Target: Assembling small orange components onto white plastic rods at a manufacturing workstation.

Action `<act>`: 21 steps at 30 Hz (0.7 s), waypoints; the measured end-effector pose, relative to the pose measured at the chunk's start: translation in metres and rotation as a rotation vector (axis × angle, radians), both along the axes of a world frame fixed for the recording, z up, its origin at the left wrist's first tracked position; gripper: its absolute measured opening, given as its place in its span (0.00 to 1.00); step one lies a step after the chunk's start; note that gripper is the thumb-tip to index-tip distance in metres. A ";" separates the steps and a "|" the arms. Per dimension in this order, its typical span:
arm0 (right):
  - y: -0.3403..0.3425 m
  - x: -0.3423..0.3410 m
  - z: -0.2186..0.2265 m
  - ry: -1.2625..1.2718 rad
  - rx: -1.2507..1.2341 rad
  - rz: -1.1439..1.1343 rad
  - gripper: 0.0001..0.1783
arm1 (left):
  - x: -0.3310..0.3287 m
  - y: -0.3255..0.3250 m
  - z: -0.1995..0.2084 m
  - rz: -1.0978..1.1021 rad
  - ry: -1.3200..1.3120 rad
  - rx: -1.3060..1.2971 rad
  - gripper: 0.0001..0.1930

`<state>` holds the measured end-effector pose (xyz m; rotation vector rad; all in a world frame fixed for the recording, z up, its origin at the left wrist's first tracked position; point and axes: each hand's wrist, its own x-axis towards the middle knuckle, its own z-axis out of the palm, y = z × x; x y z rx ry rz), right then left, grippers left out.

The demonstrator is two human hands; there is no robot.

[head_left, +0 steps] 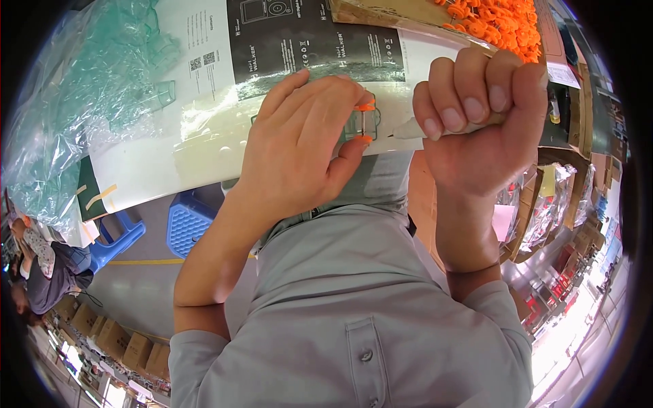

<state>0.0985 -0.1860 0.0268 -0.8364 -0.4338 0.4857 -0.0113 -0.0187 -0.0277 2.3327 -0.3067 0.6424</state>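
Filling the lower half of the view is the person's grey buttoned shirt, with both bare forearms rising from it toward the bench, whose pale top spreads across the upper part of the picture. A big clear bag of greenish see-through plastic parts lies over the bench's left end, spilling past its near edge. Next to it, toward the middle, a white printed sheet with a dark panel lies flat on the top. At the far right corner sits a cardboard box holding a heap of small orange plastic pieces.

The right hand is clenched into a fist at the bench's near edge, right of centre, its fingers wrapped tightly around a pale, slim tool whose tip pokes out to the left, toward the other hand. The left hand hovers over the near edge at the middle, fingers curled, pinching a small clear part with orange ends between fingertips above and thumb below. The tool's tip is just beside this part; whether they touch cannot be told.

Below the bench's left end stand a blue plastic stool and another blue seat, on a grey floor with a yellow line. Another person in dark clothes is at the far left, near rows of brown cartons.
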 end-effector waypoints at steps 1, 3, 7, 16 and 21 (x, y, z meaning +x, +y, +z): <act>0.001 -0.002 -0.002 0.001 -0.003 -0.016 0.25 | 0.000 0.000 -0.001 0.001 0.001 0.000 0.31; 0.005 -0.005 -0.007 0.004 -0.006 -0.032 0.25 | 0.000 -0.001 -0.002 -0.003 0.008 -0.001 0.30; 0.012 -0.010 -0.016 -0.044 0.051 -0.079 0.25 | 0.000 0.000 -0.003 0.008 -0.014 -0.001 0.29; 0.010 -0.012 -0.020 0.010 0.008 -0.038 0.26 | -0.003 -0.002 0.001 0.028 0.013 0.001 0.27; 0.011 -0.011 -0.018 0.016 -0.004 -0.075 0.26 | -0.002 -0.002 -0.003 0.039 -0.009 0.045 0.27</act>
